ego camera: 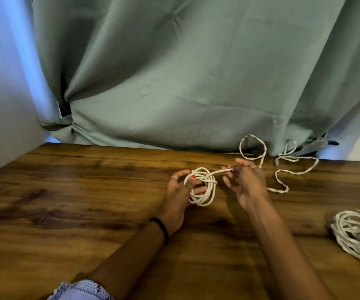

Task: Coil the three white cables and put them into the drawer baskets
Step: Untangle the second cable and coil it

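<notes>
On the worktop (88, 191), centre: coil (203, 187) is gripped by the left hand (180, 191).
Right hand (245, 182): the running strand is pinched.
Loose tail (283, 169): trailed to the far edge.
Second bundle (356, 232): right edge.
Risk: loops could slip if grip is eased; tail could snag.
Room: open leftward.
</notes>
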